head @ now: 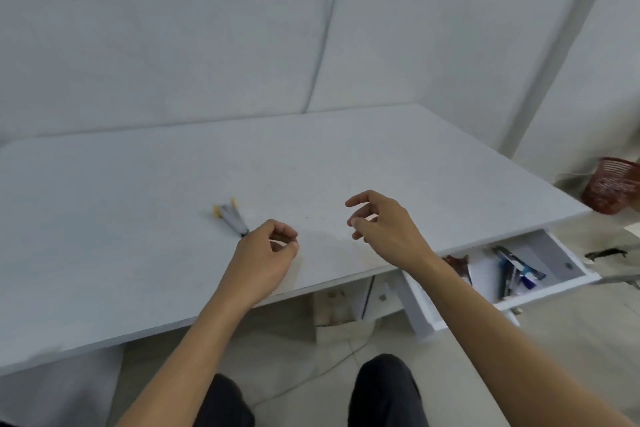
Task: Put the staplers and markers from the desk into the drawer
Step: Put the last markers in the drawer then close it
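Hovering over desk point(138, 184), both my hands empty: left hand point(266, 253) loosely curled, right hand point(381, 222) fingers spread. Grey-yellow markers point(230, 217) lay beside left hand; others sat in open drawer point(554, 288).

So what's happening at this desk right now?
A person is clearing a white desk into an open drawer at its right side. The drawer already holds several items, among them blue and dark ones that look like staplers or markers. One grey and yellow item, probably a stapler, lies on the desk. The left hand is loosely curled right beside it, and the right hand hovers open over the desk. Neither hand holds anything.
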{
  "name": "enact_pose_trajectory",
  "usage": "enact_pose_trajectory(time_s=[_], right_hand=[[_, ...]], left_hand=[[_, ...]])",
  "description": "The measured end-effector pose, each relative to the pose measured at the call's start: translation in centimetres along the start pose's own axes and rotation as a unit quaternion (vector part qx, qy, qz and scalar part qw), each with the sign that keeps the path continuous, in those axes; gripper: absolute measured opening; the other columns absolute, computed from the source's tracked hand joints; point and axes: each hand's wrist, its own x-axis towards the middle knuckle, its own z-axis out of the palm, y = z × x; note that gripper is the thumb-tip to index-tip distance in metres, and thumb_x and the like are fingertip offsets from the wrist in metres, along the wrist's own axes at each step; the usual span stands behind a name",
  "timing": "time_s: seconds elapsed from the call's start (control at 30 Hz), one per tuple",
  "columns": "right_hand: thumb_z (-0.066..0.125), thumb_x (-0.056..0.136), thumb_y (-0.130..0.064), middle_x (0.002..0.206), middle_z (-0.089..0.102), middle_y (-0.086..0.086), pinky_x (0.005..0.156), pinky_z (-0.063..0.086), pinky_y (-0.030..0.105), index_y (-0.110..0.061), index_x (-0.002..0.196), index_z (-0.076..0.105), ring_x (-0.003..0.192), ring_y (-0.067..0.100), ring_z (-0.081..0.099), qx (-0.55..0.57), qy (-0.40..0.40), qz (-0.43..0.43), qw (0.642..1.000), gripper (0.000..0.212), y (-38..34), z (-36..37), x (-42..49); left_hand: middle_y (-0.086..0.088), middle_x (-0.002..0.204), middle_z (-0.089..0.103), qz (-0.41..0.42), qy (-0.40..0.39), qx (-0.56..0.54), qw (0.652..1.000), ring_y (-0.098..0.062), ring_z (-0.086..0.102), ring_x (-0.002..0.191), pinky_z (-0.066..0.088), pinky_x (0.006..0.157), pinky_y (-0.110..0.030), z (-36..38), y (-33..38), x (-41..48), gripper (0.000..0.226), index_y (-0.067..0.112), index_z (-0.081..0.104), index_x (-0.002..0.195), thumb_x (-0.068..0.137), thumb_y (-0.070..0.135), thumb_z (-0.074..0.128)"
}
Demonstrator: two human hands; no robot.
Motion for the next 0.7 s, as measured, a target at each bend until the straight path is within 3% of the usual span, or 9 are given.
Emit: enact_pose_trajectory(time_s=[0.13,0.23,0.4,0.5,0.6,0.7], right_hand=[[0.056,0.091,-0.031,0.103,0.067,-0.008,0.065,0.047,0.023,-0.033,0.112,0.06,0.083,0.011,0.069,-0.027,-0.063,-0.014,0.998,0.021,-2.5,5.8,1.5],[0.055,0.094,-0.04,0.118,0.061,-0.002,0.076,0.041,0.025,-0.025,0.13,0.05,0.096,0.013,0.06,-0.063,-0.107,-0.018,0.992,0.039,-3.9,10.1,2.7],[0.053,0.096,-0.035,0.143,0.042,0.01,0.096,0.044,0.038,-0.023,0.144,0.035,0.122,0.028,0.049,-0.165,-0.104,-0.096,0.976,0.053,-6.3,15.9,3.8],[0.045,0.099,-0.03,0.152,0.037,0.002,0.095,0.046,0.043,-0.03,0.149,0.033,0.126,0.03,0.041,-0.275,-0.093,-0.163,0.943,0.052,-7.0,17.3,4.6],[0.043,0.099,-0.013,0.138,0.055,0.0,0.086,0.046,0.038,-0.023,0.14,0.045,0.113,0.027,0.048,-0.321,-0.055,-0.213,0.921,0.043,-6.3,17.0,4.7],[0.045,0.091,0.0,0.111,0.062,0.003,0.072,0.041,0.032,-0.017,0.122,0.05,0.096,0.025,0.051,-0.336,-0.017,-0.225,0.915,0.036,-5.0,15.5,4.1]], left_hand=[[0.009,0.089,0.062,-0.039,0.066,0.005,0.997,-0.003,0.059,0.079,0.037,0.058,-0.017,-4.1,-3.4,0.0,0.008,0.032,0.061,0.091,0.088,0.024,0.063],[0.002,0.09,0.061,-0.061,0.094,0.014,0.994,-0.008,0.058,0.079,0.039,0.06,-0.021,-5.9,-5.6,0.0,0.01,0.026,0.059,0.095,0.087,0.021,0.064],[0.003,0.095,0.059,-0.033,0.047,0.052,0.997,-0.007,0.057,0.082,0.039,0.064,-0.017,-7.1,-7.4,0.5,0.022,0.023,0.055,0.105,0.086,0.02,0.065],[0.004,0.099,0.059,-0.024,0.028,0.064,0.997,-0.007,0.057,0.086,0.039,0.067,-0.015,-7.4,-7.6,0.8,0.022,0.025,0.055,0.105,0.085,0.022,0.065],[0.006,0.113,0.051,-0.014,0.035,0.138,0.99,-0.014,0.047,0.109,0.038,0.086,-0.022,-6.5,-7.5,0.4,0.024,0.026,0.057,0.11,0.086,0.026,0.061],[0.006,0.123,0.043,0.042,0.089,0.293,0.951,-0.017,0.037,0.119,0.031,0.098,-0.034,-5.1,-7.5,-0.6,0.03,0.028,0.052,0.118,0.091,0.037,0.047]])
